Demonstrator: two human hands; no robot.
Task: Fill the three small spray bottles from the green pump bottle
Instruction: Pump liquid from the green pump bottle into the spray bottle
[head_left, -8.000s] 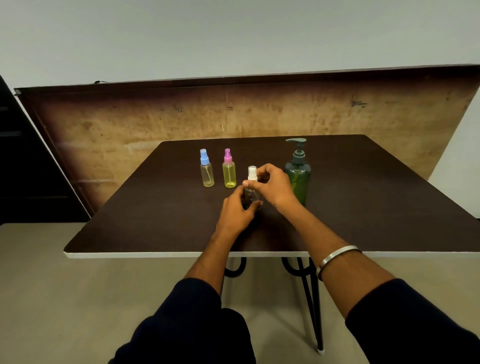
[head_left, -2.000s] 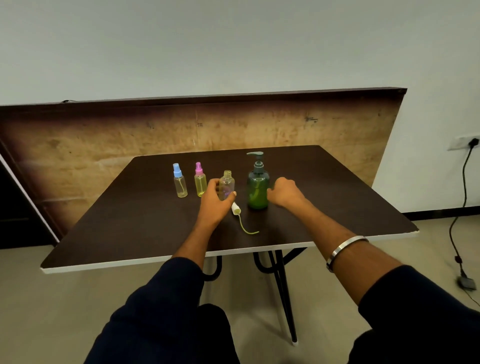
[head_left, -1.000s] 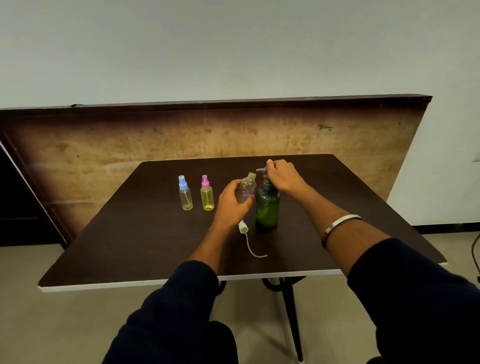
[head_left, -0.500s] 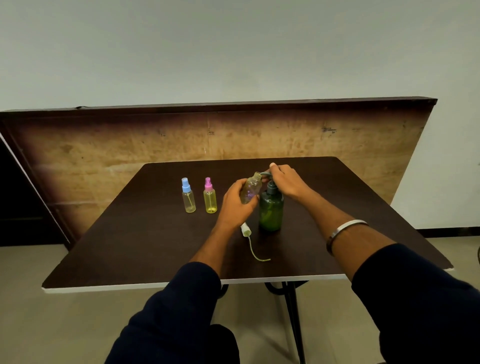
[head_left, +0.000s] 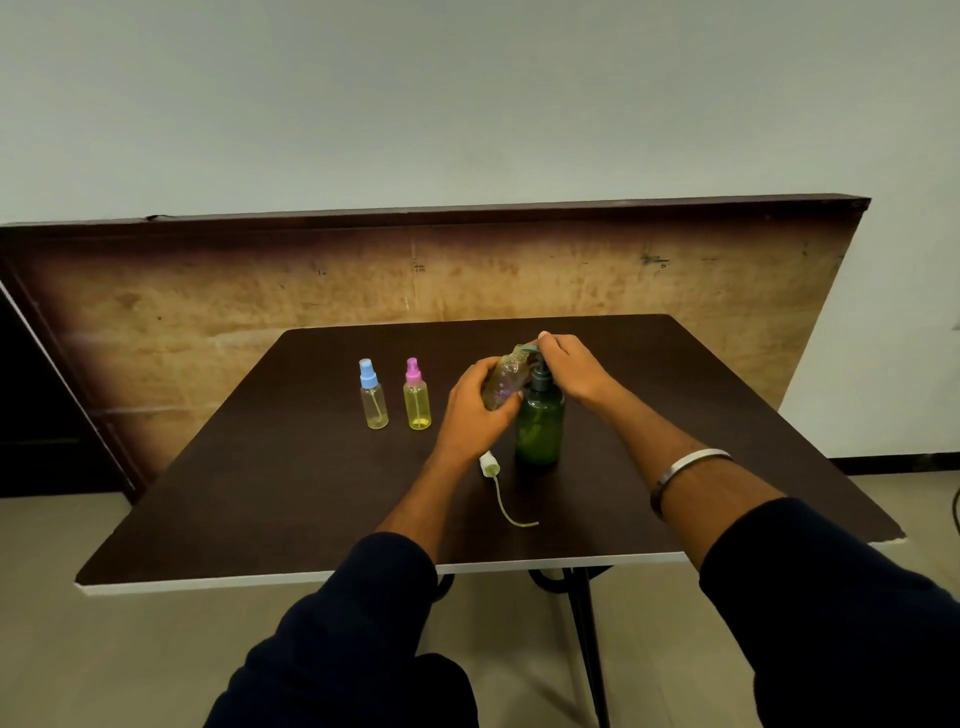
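Nearest the person, the white spray cap (head_left: 488, 464) with its thin tube lies loose on the table (head_left: 260, 499), just beside the base of the green pump bottle (head_left: 539, 426). Above it the left hand (head_left: 475, 410) is wrapped around the open small bottle (head_left: 504, 382), tilted so its mouth leans right to the pump's spout. The right hand (head_left: 569, 366) rests curled over the pump head, likely ready to press. Farther left, well apart, stand the blue-capped bottle (head_left: 373, 396) and pink-capped bottle (head_left: 416, 396), with bare tabletop behind.
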